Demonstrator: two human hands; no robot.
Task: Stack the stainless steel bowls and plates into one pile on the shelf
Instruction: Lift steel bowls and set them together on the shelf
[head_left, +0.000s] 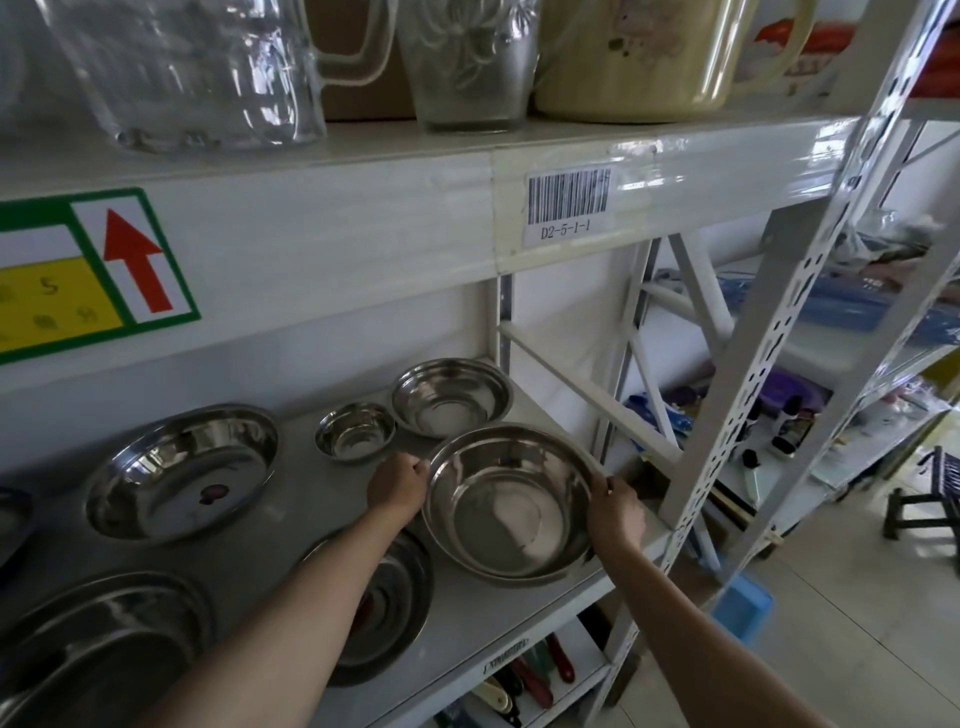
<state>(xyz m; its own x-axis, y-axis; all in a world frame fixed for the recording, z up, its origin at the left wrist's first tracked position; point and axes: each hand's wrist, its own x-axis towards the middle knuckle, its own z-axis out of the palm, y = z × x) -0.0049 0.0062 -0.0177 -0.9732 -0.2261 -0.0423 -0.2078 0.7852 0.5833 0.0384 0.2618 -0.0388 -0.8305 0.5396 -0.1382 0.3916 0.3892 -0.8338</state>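
Bright daylight from the right, glare on the steel bowls (511, 501) (edges bend, slightly soft).

Both my arms reach forward, bare to the elbow, side by side. My left hand (397, 488) is curled, knuckles up, fingers closed on the bowl (511, 501) at its left rim. My right hand (615, 512) clamps the right rim, thumb on top, wrist bent slightly inward.

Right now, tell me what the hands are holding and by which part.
Both hands hold the large round stainless steel bowl by its rim: left hand on the left edge, right hand on the right edge.
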